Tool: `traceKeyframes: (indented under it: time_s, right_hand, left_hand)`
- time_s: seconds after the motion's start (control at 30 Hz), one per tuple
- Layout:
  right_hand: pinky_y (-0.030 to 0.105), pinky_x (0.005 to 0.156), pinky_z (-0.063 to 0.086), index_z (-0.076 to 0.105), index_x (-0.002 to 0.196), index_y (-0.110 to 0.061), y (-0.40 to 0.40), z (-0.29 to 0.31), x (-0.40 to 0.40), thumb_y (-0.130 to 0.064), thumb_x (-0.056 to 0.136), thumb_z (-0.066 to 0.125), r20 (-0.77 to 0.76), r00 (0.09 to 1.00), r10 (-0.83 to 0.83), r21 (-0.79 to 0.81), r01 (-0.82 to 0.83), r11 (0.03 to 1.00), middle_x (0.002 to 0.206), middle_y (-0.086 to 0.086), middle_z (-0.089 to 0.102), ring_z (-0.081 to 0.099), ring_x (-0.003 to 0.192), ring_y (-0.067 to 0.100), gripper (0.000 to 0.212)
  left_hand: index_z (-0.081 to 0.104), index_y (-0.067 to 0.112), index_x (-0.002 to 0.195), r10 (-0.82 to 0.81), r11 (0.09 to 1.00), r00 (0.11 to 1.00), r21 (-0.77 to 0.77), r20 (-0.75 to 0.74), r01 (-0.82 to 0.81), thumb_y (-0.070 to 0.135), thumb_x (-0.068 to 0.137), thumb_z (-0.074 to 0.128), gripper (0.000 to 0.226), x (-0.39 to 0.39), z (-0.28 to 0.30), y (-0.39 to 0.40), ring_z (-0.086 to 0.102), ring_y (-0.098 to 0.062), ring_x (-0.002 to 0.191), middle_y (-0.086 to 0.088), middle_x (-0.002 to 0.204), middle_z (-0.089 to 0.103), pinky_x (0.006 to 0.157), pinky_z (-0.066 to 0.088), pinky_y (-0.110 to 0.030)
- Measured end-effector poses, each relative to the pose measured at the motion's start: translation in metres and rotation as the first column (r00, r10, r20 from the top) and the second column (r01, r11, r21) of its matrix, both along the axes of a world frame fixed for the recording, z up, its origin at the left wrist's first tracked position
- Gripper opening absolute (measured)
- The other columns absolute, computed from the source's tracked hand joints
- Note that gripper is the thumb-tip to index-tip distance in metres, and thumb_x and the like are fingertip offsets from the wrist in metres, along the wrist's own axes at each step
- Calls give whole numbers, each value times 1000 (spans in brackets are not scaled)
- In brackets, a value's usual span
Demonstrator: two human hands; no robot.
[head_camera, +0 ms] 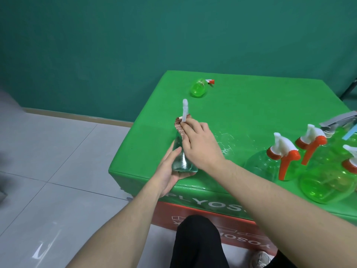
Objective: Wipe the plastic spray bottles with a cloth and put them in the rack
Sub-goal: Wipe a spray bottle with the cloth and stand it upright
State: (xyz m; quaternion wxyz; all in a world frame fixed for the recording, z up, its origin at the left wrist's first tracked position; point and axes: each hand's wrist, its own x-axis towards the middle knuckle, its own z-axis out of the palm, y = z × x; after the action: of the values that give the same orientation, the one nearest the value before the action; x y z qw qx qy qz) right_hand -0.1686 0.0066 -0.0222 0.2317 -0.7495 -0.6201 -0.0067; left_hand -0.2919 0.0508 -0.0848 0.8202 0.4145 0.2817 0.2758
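Head view | left hand (167, 172) grips clear bottle (181, 159) at base | right hand (201, 144) fingers press cloth (178, 127) on its neck | over table (251, 105)

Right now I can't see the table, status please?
Left hand holds clear bottle. Right hand presses cloth on it. Nothing blocking.

**Clear bottle wiped at the desk's near-left corner**

The left hand (167, 172) cups the base of a clear plastic spray bottle (181, 161) with a white nozzle, tilted away over the green-covered desk (251, 105). The right hand (201, 144) presses a brown patterned cloth (178, 127) against the bottle's neck. A green plastic spray bottle (199, 88) lies on its side at the far edge. At the right, a cluster of green spray bottles (301, 163) with white-and-orange triggers stands close together. Wet streaks glisten on the cover between.
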Motion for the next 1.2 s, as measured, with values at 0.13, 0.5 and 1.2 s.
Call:
traceKeyframes:
  time_s: [0.13,0.5,1.2]
  right_hand:
    - [33,117,29,38,155,-16,0,-4,2,-27,109,32,-69,998,6,21,-5,1000,160,-3,37,37,135,18,48]
    - [42,109,38,60,138,-19,18,-5,11,-23,103,39,-182,982,-45,27,50,998,145,-7,52,46,121,22,41]
    - [48,125,19,62,137,-15,-44,-50,-30,-22,94,34,-93,972,218,121,-206,971,147,1,53,25,150,28,52]
  left_hand:
    - [53,37,144,-5,1000,1000,8,6,4,36,88,64,57,0,0,0,71,-28,107,-6,129,70,94,56,-56]
    - [54,40,142,-19,1000,1000,-16,-24,19,39,85,67,58,2,3,0,67,-33,117,-7,130,69,89,58,-55]
    - [64,3,121,118,988,992,-93,-52,-123,23,109,37,36,6,-8,0,72,-23,104,-19,118,71,77,61,-30]
